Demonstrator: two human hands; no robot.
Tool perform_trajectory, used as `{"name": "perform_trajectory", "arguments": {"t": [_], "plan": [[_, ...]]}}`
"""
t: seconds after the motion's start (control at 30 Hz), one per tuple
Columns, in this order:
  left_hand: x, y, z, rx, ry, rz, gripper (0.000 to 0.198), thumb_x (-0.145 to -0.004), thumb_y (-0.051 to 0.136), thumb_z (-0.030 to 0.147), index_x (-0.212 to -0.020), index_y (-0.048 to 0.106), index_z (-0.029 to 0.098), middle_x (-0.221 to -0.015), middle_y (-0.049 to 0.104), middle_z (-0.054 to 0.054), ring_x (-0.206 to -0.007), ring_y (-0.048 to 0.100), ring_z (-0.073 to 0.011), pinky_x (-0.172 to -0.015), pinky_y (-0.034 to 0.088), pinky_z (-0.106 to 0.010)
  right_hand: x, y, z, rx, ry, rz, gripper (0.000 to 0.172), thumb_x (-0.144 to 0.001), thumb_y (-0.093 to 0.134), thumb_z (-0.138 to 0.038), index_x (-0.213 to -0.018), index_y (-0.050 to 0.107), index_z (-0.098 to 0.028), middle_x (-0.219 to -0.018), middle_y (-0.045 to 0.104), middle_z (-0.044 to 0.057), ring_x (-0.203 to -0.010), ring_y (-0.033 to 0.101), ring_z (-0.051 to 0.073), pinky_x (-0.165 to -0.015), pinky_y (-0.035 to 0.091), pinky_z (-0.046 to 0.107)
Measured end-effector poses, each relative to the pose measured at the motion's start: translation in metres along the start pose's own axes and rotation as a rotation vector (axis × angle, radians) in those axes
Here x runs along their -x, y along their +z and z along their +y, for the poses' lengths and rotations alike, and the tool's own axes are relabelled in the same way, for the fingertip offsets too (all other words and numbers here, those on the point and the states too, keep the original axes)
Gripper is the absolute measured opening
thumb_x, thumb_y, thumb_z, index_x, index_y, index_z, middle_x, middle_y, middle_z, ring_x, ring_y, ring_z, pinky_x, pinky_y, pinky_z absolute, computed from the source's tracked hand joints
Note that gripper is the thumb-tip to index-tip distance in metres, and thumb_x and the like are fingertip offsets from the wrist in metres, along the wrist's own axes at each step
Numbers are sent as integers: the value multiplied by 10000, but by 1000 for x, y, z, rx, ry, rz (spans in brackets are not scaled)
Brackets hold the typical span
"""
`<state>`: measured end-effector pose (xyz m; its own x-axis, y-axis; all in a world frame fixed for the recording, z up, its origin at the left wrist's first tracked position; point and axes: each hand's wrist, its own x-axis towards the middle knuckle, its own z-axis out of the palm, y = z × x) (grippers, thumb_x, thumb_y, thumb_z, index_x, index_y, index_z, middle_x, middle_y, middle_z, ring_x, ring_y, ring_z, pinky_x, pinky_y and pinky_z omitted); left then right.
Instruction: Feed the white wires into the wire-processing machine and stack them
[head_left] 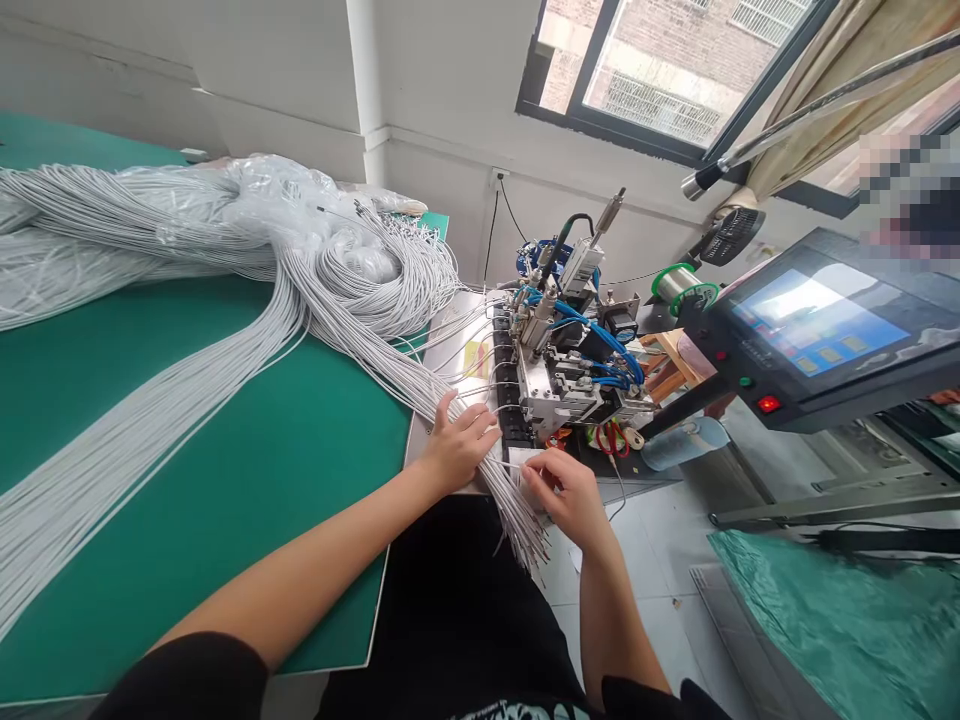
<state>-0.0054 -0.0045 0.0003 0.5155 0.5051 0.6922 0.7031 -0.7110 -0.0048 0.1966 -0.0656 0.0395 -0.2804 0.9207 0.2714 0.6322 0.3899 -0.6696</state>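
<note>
A thick bundle of thin white cables [375, 352] runs across the table to its front edge, where the loose ends [525, 530] hang over. My left hand [459, 447] rests over this bundle with its fingers bent around a white cable beside the machine's feed row; the fingertips are partly hidden. To its right, my right hand [568, 492] pinches a single white cable [511, 464] between thumb and forefinger. Just beyond both hands stands a benchtop machine [559, 350] with metal cylinders and blue air hoses. Several cables lead into its black track [510, 375].
A green-topped table [330, 480] carries more cables and clear plastic wrapping [277, 200]. At right, a control screen [821, 310] on an arm stands near a solder wire spool [679, 285]. A plastic bottle [686, 445] lies beside the machine, and a green sheet [847, 610] lies lower right.
</note>
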Motion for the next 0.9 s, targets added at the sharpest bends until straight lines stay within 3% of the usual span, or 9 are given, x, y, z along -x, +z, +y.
{"name": "perform_trajectory", "arguments": {"t": [0.2,0.37,0.5,0.7,0.9], "plan": [[-2,-7,-1,-28,18,39,353,-869,456,94,-1154,594,248,-786,663,13,-883,602,-154,-1123,97,-478,-30,-9,7,-122,41,180,219,-877,562,-356,-736,592,-191,-690,550,12,-608,475,141,-566,383,263],[-2,-11,2,-51,-60,137,249,-932,505,191,-1161,593,237,-917,694,11,-862,620,-120,-1082,172,-408,-38,-14,22,-186,132,328,256,-843,585,-408,-717,589,-186,-656,529,6,-595,469,143,-562,388,266],[-1,-11,4,-56,-66,155,200,-929,469,128,-948,642,227,-818,690,28,-869,614,-132,-1035,202,-397,-30,-11,30,-198,163,286,265,-833,595,-425,-729,610,-182,-685,566,21,-619,501,153,-579,404,270],[-1,-10,6,-37,-26,145,247,-925,421,101,-840,623,215,-672,623,27,-773,569,-134,-963,251,-389,-21,-14,38,-310,324,129,294,-785,651,-459,-785,654,-165,-694,599,34,-613,520,153,-573,415,265],[-1,-9,6,-5,42,128,251,-907,414,98,-809,617,207,-640,594,28,-709,541,-132,-962,268,-379,-24,-7,38,-444,337,188,294,-763,679,-461,-769,633,-171,-650,553,13,-570,483,133,-534,393,253]]}}
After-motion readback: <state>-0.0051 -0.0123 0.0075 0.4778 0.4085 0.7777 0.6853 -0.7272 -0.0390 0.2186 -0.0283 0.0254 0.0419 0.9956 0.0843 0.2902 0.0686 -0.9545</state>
